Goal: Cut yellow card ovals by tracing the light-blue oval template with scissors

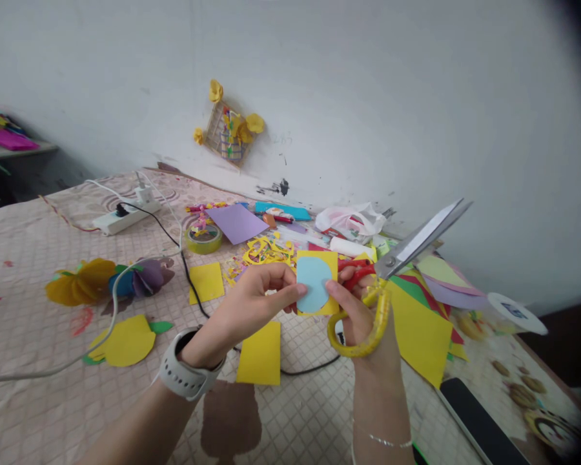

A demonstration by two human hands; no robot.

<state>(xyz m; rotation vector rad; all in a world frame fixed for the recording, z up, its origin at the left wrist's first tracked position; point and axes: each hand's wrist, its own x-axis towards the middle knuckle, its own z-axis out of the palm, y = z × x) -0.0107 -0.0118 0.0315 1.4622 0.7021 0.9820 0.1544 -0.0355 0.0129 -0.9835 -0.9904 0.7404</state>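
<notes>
Showing straight outer edges and no cut visible along the curve, the yellow paper square [334,305] lies at centre view behind a light-blue round-sided paper piece [314,287]; yellow offcuts [257,252] at ten o'clock attest cutting done. The left hand [259,300] pinches both papers with a closed grip; the right hand [356,316] does likewise, carrying scissors [419,240] pointing to two. A plain yellow rectangle [260,355] sits at seven over a black cable [193,290], an obstruction on the worktop [39,252], with a phone [479,416] at four.
</notes>
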